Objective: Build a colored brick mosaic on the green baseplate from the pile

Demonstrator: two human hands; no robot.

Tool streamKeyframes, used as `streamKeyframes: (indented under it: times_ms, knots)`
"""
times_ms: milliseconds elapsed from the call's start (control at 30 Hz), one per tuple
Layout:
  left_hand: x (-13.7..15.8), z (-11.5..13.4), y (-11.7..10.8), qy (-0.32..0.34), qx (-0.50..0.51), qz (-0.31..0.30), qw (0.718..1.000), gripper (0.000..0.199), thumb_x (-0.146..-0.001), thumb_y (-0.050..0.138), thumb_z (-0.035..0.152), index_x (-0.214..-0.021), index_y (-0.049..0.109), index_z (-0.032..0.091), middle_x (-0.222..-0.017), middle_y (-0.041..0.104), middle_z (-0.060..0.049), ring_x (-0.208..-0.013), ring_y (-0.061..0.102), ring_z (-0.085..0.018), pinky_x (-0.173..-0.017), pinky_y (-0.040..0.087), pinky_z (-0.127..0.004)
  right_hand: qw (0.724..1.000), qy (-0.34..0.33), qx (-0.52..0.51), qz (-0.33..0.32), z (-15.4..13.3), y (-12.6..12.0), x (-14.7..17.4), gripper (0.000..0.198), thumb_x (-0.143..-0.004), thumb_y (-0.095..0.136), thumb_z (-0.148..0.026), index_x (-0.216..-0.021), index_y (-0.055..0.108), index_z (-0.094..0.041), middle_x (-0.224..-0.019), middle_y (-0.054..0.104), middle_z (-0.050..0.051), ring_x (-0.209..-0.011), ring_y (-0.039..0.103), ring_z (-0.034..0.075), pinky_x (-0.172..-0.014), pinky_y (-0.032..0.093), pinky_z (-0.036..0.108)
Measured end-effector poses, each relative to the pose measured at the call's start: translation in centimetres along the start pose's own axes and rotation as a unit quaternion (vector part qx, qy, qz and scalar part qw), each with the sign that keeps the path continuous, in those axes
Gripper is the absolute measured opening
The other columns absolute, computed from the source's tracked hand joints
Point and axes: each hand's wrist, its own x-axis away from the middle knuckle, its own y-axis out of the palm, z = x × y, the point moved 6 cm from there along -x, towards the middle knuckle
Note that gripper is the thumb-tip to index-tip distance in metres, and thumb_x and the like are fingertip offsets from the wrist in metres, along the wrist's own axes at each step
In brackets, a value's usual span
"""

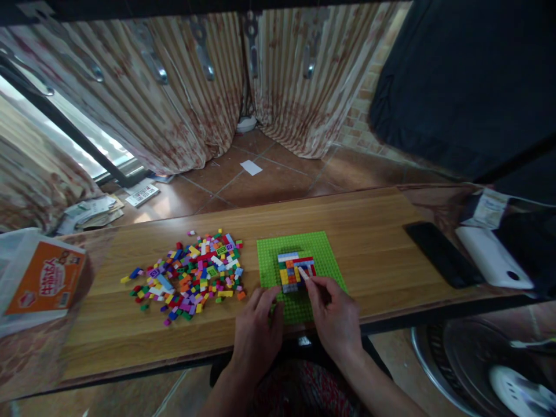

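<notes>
A green studded baseplate (324, 252) lies on the wooden table, carrying a small block of toy bricks (290, 274) in white, yellow, orange, red, blue and grey. Between thumb and forefinger, my right hand (336, 315) pinches a small pale brick (303, 274), held at the right part of the built block. My left hand (259, 327) rests over the front left corner of the baseplate, fingers bent and apart, with green showing between thumb and forefinger. No brick can be made out in it. Left of the baseplate spreads a pile of loose, mixed-colour bricks (195, 275).
A clear plastic box with an orange label (47, 281) stands at the table's left end. To the right lie a black phone-like slab (443, 255) and a white device (495, 258). Curtains (204, 104) hang beyond the tiled floor, where a white paper (251, 167) lies.
</notes>
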Motion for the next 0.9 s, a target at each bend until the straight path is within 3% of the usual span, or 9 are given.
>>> streamKeyframes:
  times_ms: [300, 667, 900]
  knots:
    - [-0.1, 0.3, 2.2, -0.004, -0.010, -0.057, 0.998, 0.031, -0.089, 0.046, 0.018, -0.119, 0.054, 0.020, -0.099, 0.063, -0.006, -0.087, 0.063, -0.016, -0.075, 0.054, -0.029, 0.997, 0.042, -0.002, -0.064, 0.8, 0.8, 0.0, 0.029, -0.087, 0.052, -0.041, -0.096, 0.067, -0.019, -0.088, 0.073, 0.008, -0.078, 0.069, 0.022, -0.071, 0.051, 0.033]
    - [-0.2, 0.4, 2.3, 0.000, -0.021, -0.062, 0.998, 0.032, -0.089, 0.044, 0.019, -0.120, 0.052, 0.021, -0.098, 0.062, -0.006, -0.085, 0.062, -0.016, -0.074, 0.054, -0.029, 0.995, 0.005, 0.051, -0.080, -0.3, 0.4, -1.0, 0.034, -0.088, 0.047, -0.044, -0.088, 0.070, -0.018, -0.078, 0.073, 0.008, -0.068, 0.068, 0.022, -0.063, 0.047, 0.030]
    - [-0.1, 0.5, 2.2, -0.003, -0.010, -0.059, 0.998, 0.033, -0.089, 0.044, 0.020, -0.122, 0.050, 0.019, -0.098, 0.061, -0.007, -0.088, 0.061, -0.017, -0.076, 0.053, -0.030, 0.990, 0.019, 0.047, -0.135, 0.3, -0.3, -3.3, 0.043, -0.085, 0.049, -0.053, -0.076, 0.071, -0.017, -0.059, 0.066, 0.004, -0.053, 0.060, 0.018, -0.051, 0.041, 0.027]
